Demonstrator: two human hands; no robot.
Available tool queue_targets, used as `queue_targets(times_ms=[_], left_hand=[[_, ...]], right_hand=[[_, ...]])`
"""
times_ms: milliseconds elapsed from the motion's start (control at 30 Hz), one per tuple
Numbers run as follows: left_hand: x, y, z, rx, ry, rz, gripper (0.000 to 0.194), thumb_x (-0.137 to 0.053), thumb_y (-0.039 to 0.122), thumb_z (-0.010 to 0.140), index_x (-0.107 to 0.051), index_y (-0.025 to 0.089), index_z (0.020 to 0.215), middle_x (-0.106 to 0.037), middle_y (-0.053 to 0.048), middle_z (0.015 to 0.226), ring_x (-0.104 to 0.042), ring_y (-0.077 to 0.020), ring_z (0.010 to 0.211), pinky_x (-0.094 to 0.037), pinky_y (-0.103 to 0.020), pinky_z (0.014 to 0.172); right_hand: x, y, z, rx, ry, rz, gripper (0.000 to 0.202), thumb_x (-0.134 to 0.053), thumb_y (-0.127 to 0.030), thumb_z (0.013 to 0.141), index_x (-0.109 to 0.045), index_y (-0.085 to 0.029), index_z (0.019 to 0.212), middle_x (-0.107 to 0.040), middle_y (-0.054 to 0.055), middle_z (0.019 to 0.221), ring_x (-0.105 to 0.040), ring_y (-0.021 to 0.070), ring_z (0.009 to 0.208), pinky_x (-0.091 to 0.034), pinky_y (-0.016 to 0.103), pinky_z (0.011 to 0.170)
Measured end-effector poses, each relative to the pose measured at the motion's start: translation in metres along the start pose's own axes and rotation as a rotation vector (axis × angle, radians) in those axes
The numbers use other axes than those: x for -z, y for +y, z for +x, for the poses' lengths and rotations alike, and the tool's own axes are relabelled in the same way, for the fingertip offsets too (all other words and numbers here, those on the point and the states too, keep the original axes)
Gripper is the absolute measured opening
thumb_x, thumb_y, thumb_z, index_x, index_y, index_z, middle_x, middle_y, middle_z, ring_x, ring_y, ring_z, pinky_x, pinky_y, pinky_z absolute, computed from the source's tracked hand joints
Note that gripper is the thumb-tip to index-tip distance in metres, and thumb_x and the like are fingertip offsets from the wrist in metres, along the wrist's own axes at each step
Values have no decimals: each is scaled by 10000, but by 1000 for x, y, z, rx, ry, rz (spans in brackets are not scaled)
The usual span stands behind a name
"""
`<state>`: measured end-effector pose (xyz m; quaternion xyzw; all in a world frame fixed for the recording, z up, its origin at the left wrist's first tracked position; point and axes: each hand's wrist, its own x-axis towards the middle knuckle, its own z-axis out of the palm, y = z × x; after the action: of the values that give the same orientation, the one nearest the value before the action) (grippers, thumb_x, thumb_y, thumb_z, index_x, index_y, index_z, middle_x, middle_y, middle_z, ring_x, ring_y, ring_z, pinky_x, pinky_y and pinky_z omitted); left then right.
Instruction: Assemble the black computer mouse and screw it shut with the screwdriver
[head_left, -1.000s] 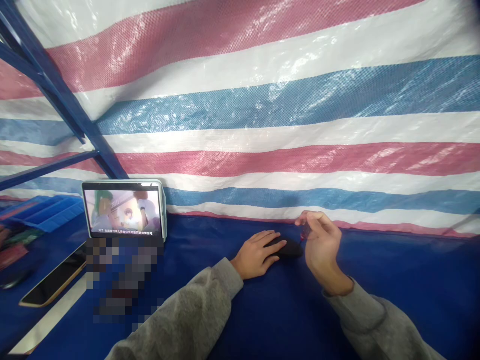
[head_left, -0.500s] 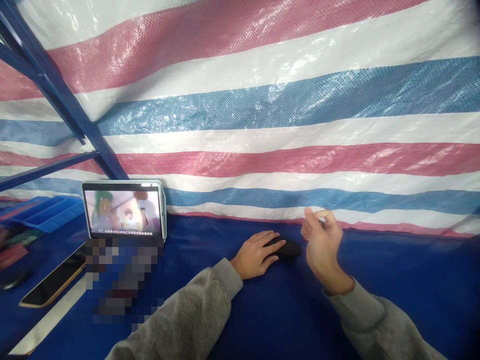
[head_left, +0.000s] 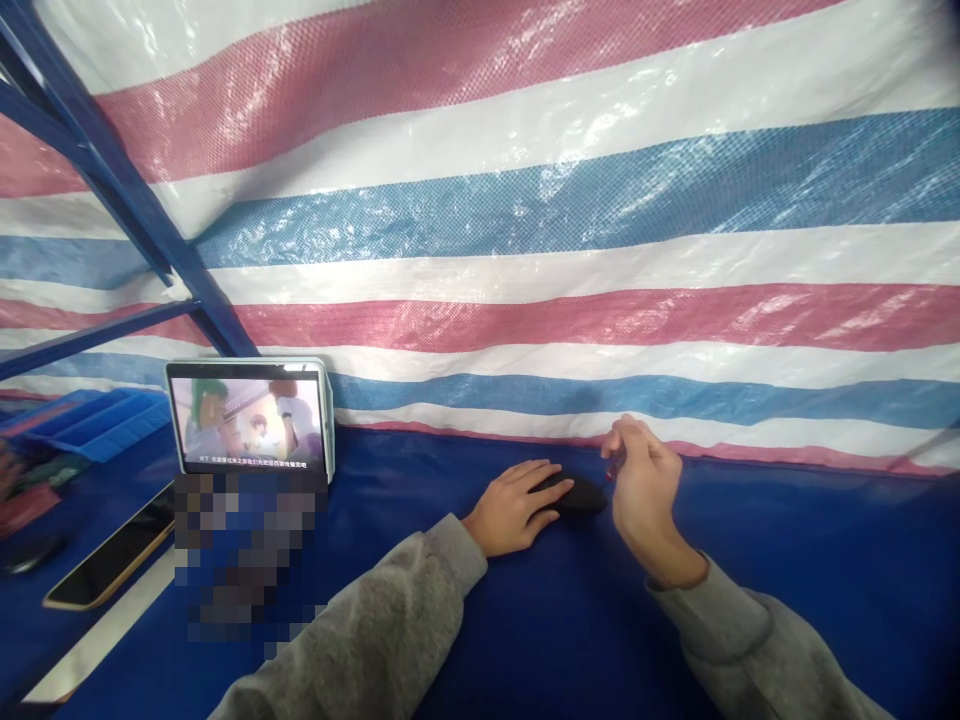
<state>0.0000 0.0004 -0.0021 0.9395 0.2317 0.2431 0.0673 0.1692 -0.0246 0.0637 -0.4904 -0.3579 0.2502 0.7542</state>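
My left hand (head_left: pixel 517 508) lies over the left end of a black, rounded object (head_left: pixel 581 496) that looks like a computer mouse, on the blue table surface. Its fingers are stretched out and slightly spread across the top. Just right of the mouse, my right hand (head_left: pixel 646 485) is raised with its fingers closed in a pinch. A small dark red thing (head_left: pixel 615 464) shows below those fingertips, close to the mouse's right end; too little of it is visible to name its kind.
A tablet (head_left: pixel 251 420) playing a cartoon stands at the left. Near it are a phone (head_left: pixel 112 550), a blue compartment tray (head_left: pixel 109 425) and a pixelated patch. Striped plastic sheeting (head_left: pixel 525 320) hangs behind the table, with a blue metal frame (head_left: pixel 127 190) at upper left.
My right hand's fingers have turned and curled downward, and the small dark red thing now shows beneath them. My left hand stays on the mouse.
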Motion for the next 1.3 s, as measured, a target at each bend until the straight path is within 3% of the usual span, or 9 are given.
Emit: queue_targets(times_ms=[233,400,667,900,1067,1300], left_hand=[[-1,0,0,-1,3,7,423,-457,344,984,-456,244,1394,-449,-50,1460,-399,-207,1367,-320,-400,1158],[1,0,0,-3,-3,10,425,-447,342,986,-444,245,1401,-445,-57,1464,-399,-214,1368,-334,-416,1148],[-2,-1,-1,8,0,0,428,-451,344,986,-444,247,1403,-446,-60,1463,-405,-218,1364,-335,-418,1148],[-1,-1,0,1,1,-6,429,-455,345,984,-447,242,1401,-442,-56,1466,-399,-214,1367,-326,-412,1153],[0,-1,0,-1,1,2,430,-450,343,985,-438,246,1404,-447,-62,1462,-403,-218,1365,-344,-419,1142],[-1,-1,-1,9,-3,-6,432,-462,342,982,-444,244,1402,-442,-55,1466,-402,-212,1364,-328,-405,1152]], right_hand=[[-1,-6,1,0,-37,33,419,-573,-452,868,-469,-190,559,-465,-39,519,-447,94,499,-317,252,484],[-2,-4,1,-34,2,169,429,-584,-436,860,-413,-200,546,-273,-93,464,-248,54,402,-213,241,417],[0,3,1,10,36,174,301,-507,-443,864,-601,-185,741,-451,-48,573,-406,82,459,-270,241,431],[2,0,0,1,22,178,206,-580,-327,805,-575,-178,662,-562,-14,598,-511,108,516,-296,243,449],[4,-1,2,-23,-30,221,126,-519,-241,801,-592,-191,712,-443,-61,456,-432,103,416,-311,253,446],[1,1,3,-9,-3,242,236,-489,-289,838,-572,-180,646,-363,-70,482,-334,70,415,-271,239,429]])
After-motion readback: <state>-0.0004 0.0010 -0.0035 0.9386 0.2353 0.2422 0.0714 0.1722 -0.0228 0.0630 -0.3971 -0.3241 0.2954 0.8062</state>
